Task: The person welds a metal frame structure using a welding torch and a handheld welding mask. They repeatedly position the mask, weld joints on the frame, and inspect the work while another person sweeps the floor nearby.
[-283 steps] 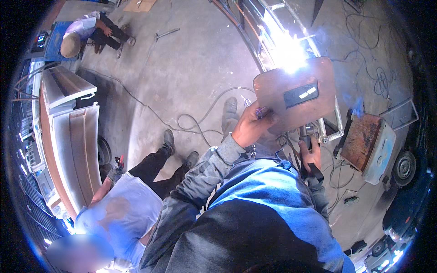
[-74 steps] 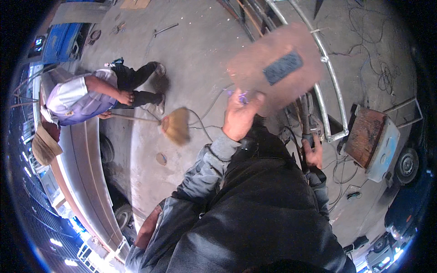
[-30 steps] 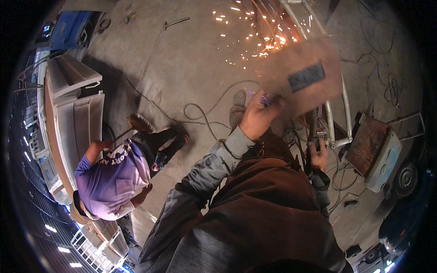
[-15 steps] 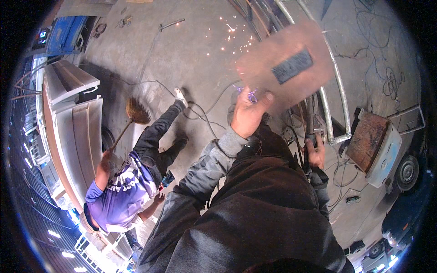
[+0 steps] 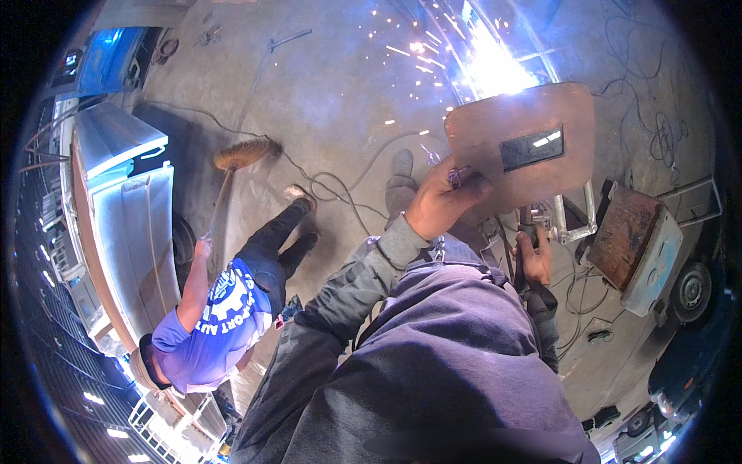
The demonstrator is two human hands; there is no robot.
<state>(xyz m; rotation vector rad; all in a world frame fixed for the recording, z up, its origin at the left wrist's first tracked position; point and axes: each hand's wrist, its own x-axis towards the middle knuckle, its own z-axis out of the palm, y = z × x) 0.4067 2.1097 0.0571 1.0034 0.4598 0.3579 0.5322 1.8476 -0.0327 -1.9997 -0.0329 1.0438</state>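
Observation:
My left hand grips a brown hand-held welding shield with a dark viewing window, thumb pressed against its lower left corner. My right hand, lower and to the right, is wrapped around a dark cylindrical tool handle that runs up under the shield. Beyond the shield a dazzling white-blue arc throws sparks leftward over a tubular metal frame, hiding the tool's tip and that part of the frame.
A co-worker at left holds a broom beside pale vehicle body panels. Cables snake across the floor, where a steel bar lies. A rusty-topped box and a wheel stand at right.
Since half a second ago the bright arc has flared up, and the shield has moved right and down. The co-worker's broom head has moved forward, farther from the body panels.

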